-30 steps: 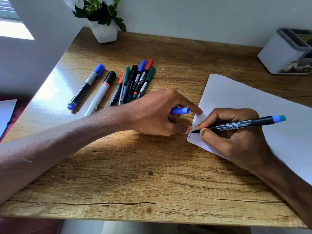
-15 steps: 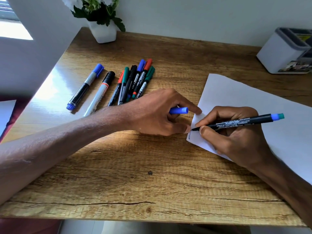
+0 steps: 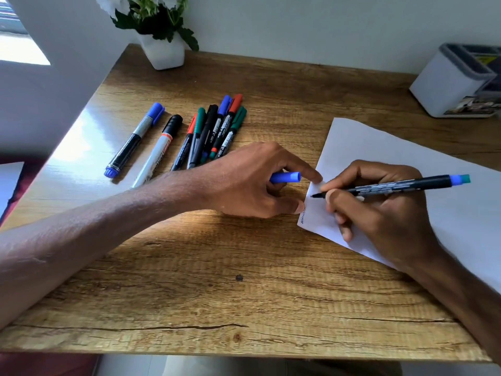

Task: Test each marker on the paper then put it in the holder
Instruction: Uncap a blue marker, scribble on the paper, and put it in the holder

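Now slim black marker (image 3: 406, 184), white print, blue end; cap (image 3: 286, 177) off.

Wood table (image 3: 189, 267), white wall (image 3: 298, 23), bright window (image 3: 19, 47) left, prob. daylight glare.

Daylight is admitted from the blown-out window (image 3: 19, 48) at upper left. Hard glare is seen at the left of the wooden table (image 3: 189, 280). A soft shadow is cast under the left hand (image 3: 244, 183). Edges are bowed by wide-angle distortion.
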